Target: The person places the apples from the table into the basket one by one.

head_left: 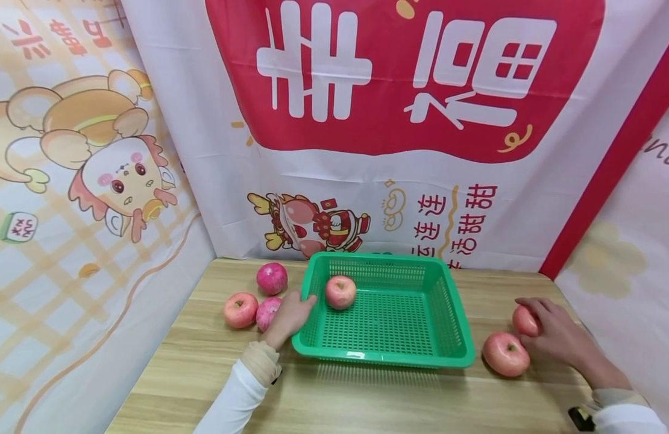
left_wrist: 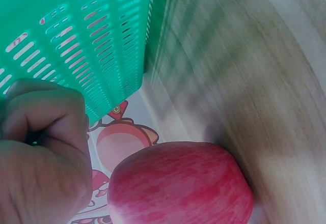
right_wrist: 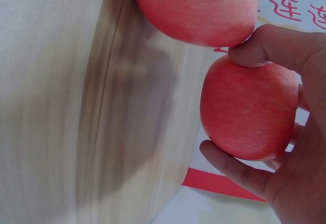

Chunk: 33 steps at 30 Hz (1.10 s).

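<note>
A green plastic basket (head_left: 378,360) with slotted walls stands mid-table, a pink-red apple (head_left: 340,293) inside near its left wall. My left hand (head_left: 292,314) grips the basket's left rim, fingers curled over it; the same hand (left_wrist: 46,147) shows beside the slotted wall in the left wrist view. Just outside that wall lies a deep-pink apple (left_wrist: 181,186), partly covered by the hand in the head view. On the right, my right hand (right_wrist: 290,107) holds a red apple (right_wrist: 249,109) between thumb and fingers. Another apple (head_left: 505,354) lies right beside it, close to the thumb.
Left of the basket lie a pink-red apple (head_left: 240,310) and a deep-pink round fruit (head_left: 272,278). The wooden tabletop (head_left: 367,401) meets a printed cloth backdrop (head_left: 378,169) behind the basket, with more cloth on both sides.
</note>
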### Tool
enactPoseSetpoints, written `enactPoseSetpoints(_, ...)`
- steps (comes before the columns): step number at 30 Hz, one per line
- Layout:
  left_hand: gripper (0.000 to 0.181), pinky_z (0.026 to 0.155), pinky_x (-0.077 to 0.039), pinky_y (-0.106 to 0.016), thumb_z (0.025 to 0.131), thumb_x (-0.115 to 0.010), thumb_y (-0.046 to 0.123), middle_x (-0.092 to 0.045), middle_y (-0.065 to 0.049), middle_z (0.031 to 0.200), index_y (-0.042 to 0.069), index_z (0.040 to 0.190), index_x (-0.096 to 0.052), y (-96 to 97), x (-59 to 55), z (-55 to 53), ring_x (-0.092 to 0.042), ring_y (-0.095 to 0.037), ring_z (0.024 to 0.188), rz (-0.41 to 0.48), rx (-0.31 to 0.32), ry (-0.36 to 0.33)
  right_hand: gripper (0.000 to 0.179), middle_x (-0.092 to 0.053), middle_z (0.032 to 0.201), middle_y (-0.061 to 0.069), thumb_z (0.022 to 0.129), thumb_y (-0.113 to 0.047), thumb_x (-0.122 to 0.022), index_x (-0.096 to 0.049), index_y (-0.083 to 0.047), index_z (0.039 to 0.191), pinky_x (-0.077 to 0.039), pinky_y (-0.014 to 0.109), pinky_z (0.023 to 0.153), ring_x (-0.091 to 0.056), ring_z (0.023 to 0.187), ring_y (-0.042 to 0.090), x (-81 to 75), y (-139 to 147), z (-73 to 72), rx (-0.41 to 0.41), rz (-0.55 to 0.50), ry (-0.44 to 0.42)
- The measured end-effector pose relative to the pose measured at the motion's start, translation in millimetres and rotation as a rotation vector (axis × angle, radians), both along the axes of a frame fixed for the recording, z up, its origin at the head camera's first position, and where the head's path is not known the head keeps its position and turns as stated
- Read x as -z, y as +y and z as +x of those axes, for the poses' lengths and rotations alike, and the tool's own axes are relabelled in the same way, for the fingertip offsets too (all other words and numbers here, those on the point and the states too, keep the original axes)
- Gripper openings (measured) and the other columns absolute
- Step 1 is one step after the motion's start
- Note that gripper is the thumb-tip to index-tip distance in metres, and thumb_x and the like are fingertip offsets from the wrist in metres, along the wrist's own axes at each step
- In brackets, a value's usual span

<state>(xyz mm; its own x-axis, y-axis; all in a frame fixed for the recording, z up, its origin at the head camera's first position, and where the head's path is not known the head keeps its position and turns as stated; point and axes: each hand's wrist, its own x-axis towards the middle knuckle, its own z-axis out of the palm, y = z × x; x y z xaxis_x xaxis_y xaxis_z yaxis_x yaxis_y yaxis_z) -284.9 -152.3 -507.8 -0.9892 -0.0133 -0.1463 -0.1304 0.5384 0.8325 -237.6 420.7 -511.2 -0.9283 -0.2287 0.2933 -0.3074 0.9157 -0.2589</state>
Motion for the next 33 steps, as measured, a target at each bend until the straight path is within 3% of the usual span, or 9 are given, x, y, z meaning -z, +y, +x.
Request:
enactPoseSetpoints(11,0.044,0.084,-0.063,-0.044,0.111,-0.053,0.029,-0.069,-0.02,0.116,-0.007,0.136,-0.058,2.1,-2.4,4.2,-0.07,-0.025,0.098,-0.022,-0.007,0.002,0.082,-0.056,0.137,0.031,0.076,-0.03,-0.093,-0.055,-0.003,0.143,-0.052,0.07,0.087,-0.054,0.118,0.053,-12.6,-13.1,-4.7,0.008,0.005,-0.073)
enactPoseSetpoints(18,0.043,0.087,-0.061,-0.046,0.111,-0.054,0.029,-0.069,-0.02,0.114,-0.008,0.133,-0.06,2.3,-5.1,5.2,-0.068,-0.026,0.098,-0.046,-0.012,0.018,0.08,-0.057,0.135,0.031,0.076,-0.028,-0.093,-0.056,-0.002,0.142,-0.055,0.066,0.083,-0.055,0.115,0.05,-18.0,-20.2,-9.4,-0.016,0.015,-0.019)
enactPoseSetpoints(28,0.045,0.085,-0.062,-0.043,0.11,-0.055,0.03,-0.069,-0.02,0.113,-0.008,0.132,-0.06,1.3,-3.0,2.5,-0.068,-0.025,0.097,-0.04,-0.012,0.011,0.079,-0.056,0.137,0.031,0.077,-0.029,-0.091,-0.056,-0.005,0.144,-0.057,0.065,0.077,-0.056,0.114,0.051,-30.9,-31.5,-13.1,-0.01,0.019,-0.043)
enactPoseSetpoints(33,0.045,0.085,-0.062,-0.044,0.11,-0.055,0.031,-0.07,-0.02,0.114,-0.008,0.133,-0.06,1.2,-1.6,1.5,-0.069,-0.026,0.098,-0.028,-0.016,0.012,0.083,-0.056,0.141,0.03,0.077,-0.035,-0.092,-0.054,-0.007,0.146,-0.056,0.068,0.081,-0.055,0.118,0.051,-35.8,-37.5,-14.5,-0.016,0.018,-0.063)
